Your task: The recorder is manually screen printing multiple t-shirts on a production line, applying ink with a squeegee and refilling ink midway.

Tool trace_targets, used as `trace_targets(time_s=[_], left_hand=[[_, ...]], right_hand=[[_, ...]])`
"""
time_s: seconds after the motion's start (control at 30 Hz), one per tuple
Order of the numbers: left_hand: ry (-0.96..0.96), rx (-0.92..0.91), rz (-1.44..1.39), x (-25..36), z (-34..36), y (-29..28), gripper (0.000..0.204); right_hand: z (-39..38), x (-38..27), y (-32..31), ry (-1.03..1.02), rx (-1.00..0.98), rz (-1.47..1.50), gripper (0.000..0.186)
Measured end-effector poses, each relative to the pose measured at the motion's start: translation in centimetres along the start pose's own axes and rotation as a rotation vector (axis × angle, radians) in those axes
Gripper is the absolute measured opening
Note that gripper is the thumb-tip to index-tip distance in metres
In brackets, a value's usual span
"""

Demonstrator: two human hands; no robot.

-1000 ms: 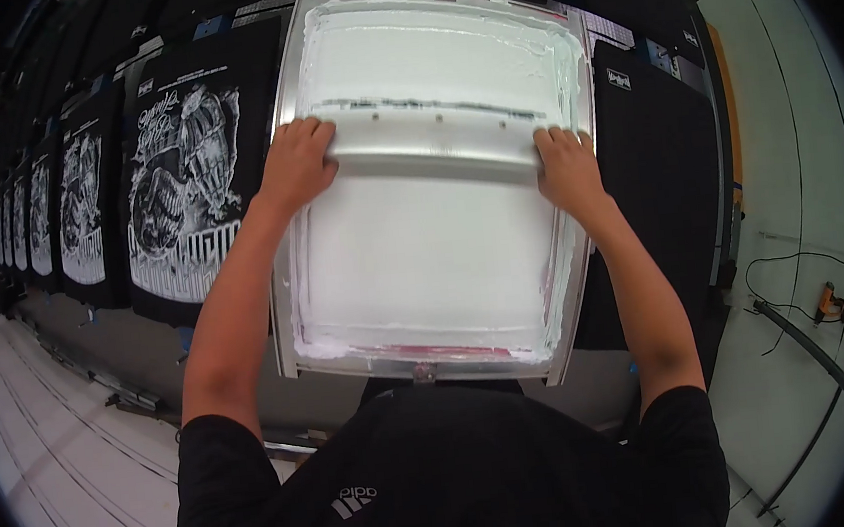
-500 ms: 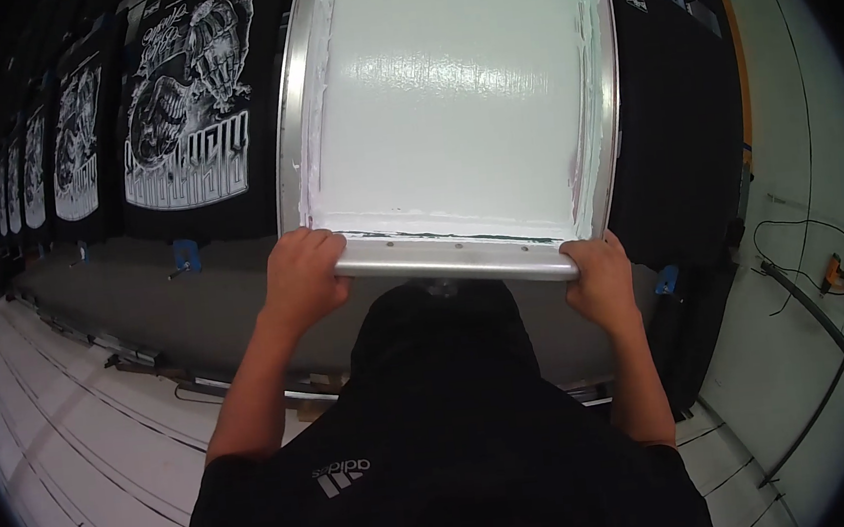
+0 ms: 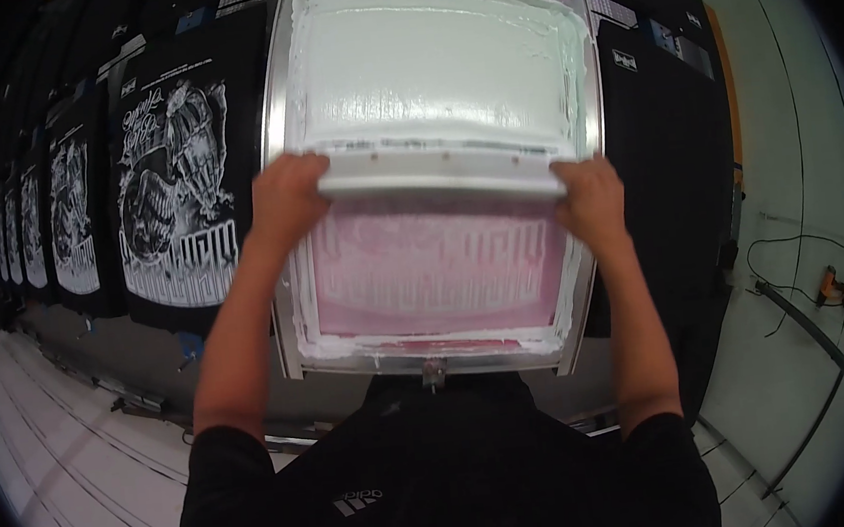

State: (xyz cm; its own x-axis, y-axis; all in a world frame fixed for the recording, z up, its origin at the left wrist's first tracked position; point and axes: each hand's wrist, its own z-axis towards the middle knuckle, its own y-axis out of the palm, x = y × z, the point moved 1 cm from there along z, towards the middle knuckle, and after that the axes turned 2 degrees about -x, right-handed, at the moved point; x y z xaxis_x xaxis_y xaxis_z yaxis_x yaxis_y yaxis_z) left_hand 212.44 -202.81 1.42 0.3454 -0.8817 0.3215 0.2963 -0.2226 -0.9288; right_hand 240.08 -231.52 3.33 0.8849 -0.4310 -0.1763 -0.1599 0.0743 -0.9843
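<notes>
Both my hands grip a wide metal-handled squeegee (image 3: pixel 444 172) that lies across a framed printing screen (image 3: pixel 273 136). My left hand (image 3: pixel 291 200) is closed round its left end, and my right hand (image 3: pixel 592 203) round the right end. Beyond the blade, white ink (image 3: pixel 434 62) coats the mesh. On the near side the pink mesh (image 3: pixel 433 273) shows, with a pale stencil design in it. Thick white ink lines the inner edges of the frame. Whatever lies under the screen is hidden.
To the left, black shirts with white prints (image 3: pixel 173 175) lie in a long row. Another black shirt (image 3: pixel 667 142) lies to the right of the screen. An orange tool (image 3: pixel 831 286) with a cable is on the floor at far right. A small metal clamp (image 3: pixel 434 371) sits at the frame's near edge.
My hands have pushed the squeegee away from me, from the near end to about mid-screen. Pink mesh now shows behind it. The view has shifted, bringing the screen's far edge into sight.
</notes>
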Motion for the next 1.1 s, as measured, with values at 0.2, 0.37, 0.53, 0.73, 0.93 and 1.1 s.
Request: trace_targets(time_s=[0.2,0.37,0.53,0.73,0.93,1.1], left_hand=[[-0.102,-0.100,0.199,-5.6,16.4,0.4,0.029],[0.041,-0.146,0.071,-8.1,23.2,-0.9,0.033],[-0.071,-0.236,0.058,-4.5,11.1,-5.2,0.038],[-0.036,-0.366,-0.126,7.7,-15.7,-7.8,0.035],[-0.088,-0.291,-0.142,9.0,-20.1,-4.9,0.037],[-0.037,-0.124,-0.068,10.0,-24.4,-3.0,0.043]], right_hand=[[15.9,6.5,-0.5,0.053,-0.084,-0.185,0.043],[23.6,9.8,-2.1,-0.047,-0.074,-0.185,0.041],[10.5,2.6,-5.3,-0.016,-0.215,-0.084,0.045],[-16.2,-5.9,-5.4,-0.014,-0.315,0.187,0.042],[-18.3,-7.4,-2.2,0.083,-0.419,0.181,0.040],[-23.2,-9.2,-0.6,0.060,-0.268,0.124,0.050]])
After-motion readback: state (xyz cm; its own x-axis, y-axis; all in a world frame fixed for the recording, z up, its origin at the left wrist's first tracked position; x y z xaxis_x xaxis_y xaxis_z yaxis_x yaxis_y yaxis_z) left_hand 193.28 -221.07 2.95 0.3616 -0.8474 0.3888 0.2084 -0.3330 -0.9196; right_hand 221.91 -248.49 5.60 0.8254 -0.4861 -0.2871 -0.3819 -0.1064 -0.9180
